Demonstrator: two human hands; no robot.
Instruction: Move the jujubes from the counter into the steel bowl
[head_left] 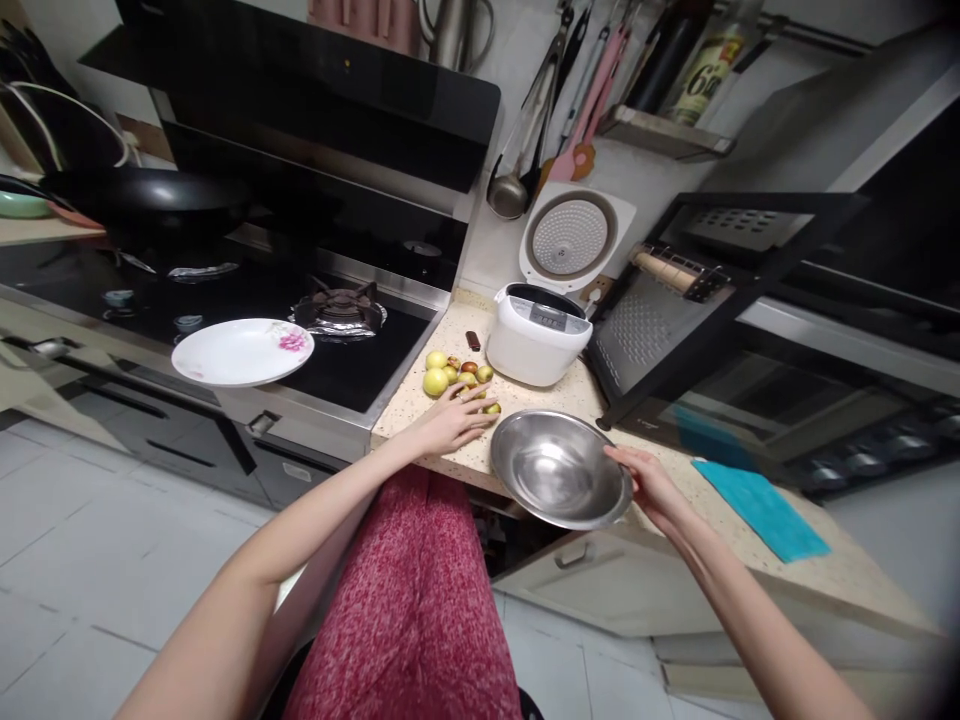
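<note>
Left hand (454, 422) lies open over fruit (436, 380) beside the bowl (559, 468); right hand (646, 478) clamps the bowl's rim, tipping its mouth toward the fruit.

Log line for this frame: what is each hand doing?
left hand: spread on small green-brown round fruits | right hand: grips rim of round steel bowl | bowl: empty, at speckled counter edge

bowl (559, 468): shiny silver | little fruits (436, 381): yellow-green, some brown | plate (225, 357): white, pink flower | rice cooker (534, 340): white | cloth (761, 508): blue-green | counter (457, 325): sandy, tiny dots | clothes (412, 600): red-pink speckles
</note>
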